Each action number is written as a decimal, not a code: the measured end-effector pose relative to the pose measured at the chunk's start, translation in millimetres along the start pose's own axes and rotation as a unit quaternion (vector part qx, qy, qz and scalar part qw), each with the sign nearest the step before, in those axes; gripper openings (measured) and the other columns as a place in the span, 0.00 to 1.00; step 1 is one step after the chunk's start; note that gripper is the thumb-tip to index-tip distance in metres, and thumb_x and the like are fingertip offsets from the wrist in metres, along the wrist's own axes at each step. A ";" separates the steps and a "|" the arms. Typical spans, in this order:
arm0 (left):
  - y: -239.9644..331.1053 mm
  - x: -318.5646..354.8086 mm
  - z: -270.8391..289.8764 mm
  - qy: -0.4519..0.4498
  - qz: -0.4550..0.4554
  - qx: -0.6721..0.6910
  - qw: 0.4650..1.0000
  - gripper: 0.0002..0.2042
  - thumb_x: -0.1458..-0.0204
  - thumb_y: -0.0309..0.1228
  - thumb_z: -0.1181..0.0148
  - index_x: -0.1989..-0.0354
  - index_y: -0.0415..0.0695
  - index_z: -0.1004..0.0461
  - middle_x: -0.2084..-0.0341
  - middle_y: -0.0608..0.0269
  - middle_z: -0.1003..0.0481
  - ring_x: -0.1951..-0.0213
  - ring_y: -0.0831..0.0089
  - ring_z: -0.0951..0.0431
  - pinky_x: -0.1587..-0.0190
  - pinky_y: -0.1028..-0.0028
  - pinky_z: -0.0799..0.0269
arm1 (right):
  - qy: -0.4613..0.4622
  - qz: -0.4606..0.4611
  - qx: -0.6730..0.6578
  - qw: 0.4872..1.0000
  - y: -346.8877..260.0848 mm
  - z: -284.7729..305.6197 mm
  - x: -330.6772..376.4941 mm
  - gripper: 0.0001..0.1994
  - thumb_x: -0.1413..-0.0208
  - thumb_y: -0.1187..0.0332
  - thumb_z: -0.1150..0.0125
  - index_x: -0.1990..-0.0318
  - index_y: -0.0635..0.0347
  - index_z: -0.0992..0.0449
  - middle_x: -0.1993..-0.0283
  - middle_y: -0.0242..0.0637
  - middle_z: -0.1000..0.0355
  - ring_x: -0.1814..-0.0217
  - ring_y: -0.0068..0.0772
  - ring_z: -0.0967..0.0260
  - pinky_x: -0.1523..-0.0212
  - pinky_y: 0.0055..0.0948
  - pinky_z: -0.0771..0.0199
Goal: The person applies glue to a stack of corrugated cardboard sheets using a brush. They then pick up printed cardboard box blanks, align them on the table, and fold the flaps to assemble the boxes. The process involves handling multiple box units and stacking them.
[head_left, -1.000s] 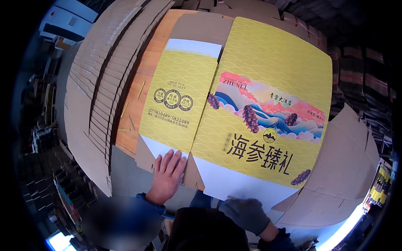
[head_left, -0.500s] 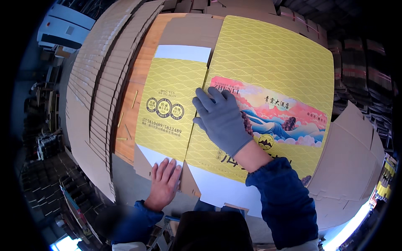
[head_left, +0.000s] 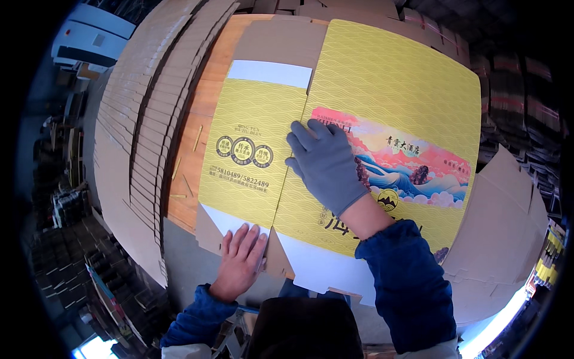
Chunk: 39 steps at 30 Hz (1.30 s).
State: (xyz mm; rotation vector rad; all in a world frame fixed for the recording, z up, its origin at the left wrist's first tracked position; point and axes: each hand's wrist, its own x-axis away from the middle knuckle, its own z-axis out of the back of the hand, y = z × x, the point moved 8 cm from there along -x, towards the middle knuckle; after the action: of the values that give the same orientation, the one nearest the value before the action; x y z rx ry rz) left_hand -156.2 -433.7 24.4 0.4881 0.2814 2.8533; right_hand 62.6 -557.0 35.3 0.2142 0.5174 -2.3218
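A flat printed carton blank (head_left: pixel 382 66) lies before me, yellow with a wavy pattern, a pink and blue picture panel and white end flaps. A crease divides its narrow left panel from the wide right one. My right hand (head_left: pixel 329 164), in a grey glove, rests with fingers spread on the wide panel beside this crease, covering part of the picture. My bare left hand (head_left: pixel 242 258) lies with fingers stretched out on the near white flap, at the lower end of the narrow panel. Neither hand grips anything visible.
Overlapping brown cardboard sheets (head_left: pixel 137 119) are stacked at the left. Thin yellowish strips (head_left: pixel 197 139) lie on the wooden tabletop (head_left: pixel 206 99). Brown cardboard (head_left: pixel 502 209) extends right of the blank. Bundled cardboard (head_left: pixel 508 90) stands farther right, and a white machine (head_left: pixel 92 36) at the far left.
The view has shifted slightly, so the blank and both hands appear a little farther right. Both hands keep nearly the same places on the blank.
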 end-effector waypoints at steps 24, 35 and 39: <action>-75.4 -97.2 47.1 0.121 -0.013 0.075 0.990 0.21 0.48 0.37 0.42 0.44 0.50 0.28 0.45 0.64 0.31 0.41 0.61 0.36 0.36 0.50 0.48 | 0.012 -0.102 0.002 0.995 10.4 -38.5 -114.2 0.28 0.46 0.52 0.39 0.41 0.57 0.31 0.36 0.48 0.41 0.31 0.54 0.49 0.32 0.62 0.55; -80.8 -99.7 45.4 0.116 -0.013 0.067 0.991 0.20 0.49 0.35 0.41 0.45 0.50 0.28 0.44 0.63 0.31 0.42 0.59 0.36 0.37 0.48 0.48 | 0.039 -0.037 0.034 0.998 60.3 -42.8 -179.0 0.28 0.44 0.49 0.42 0.40 0.54 0.31 0.35 0.45 0.40 0.30 0.51 0.50 0.30 0.64 0.60; -80.6 -98.5 44.9 0.120 -0.010 0.060 0.991 0.21 0.47 0.37 0.41 0.44 0.51 0.28 0.45 0.65 0.31 0.41 0.63 0.36 0.37 0.51 0.46 | 0.039 -0.011 0.058 0.998 44.2 -39.3 -171.0 0.28 0.45 0.49 0.41 0.40 0.54 0.31 0.36 0.45 0.39 0.30 0.51 0.49 0.30 0.65 0.59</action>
State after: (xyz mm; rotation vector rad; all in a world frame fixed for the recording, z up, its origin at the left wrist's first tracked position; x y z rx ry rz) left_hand -34.5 -375.6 18.0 0.1593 0.4996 2.8873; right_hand 216.0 -461.0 37.5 0.3564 0.4253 -2.3755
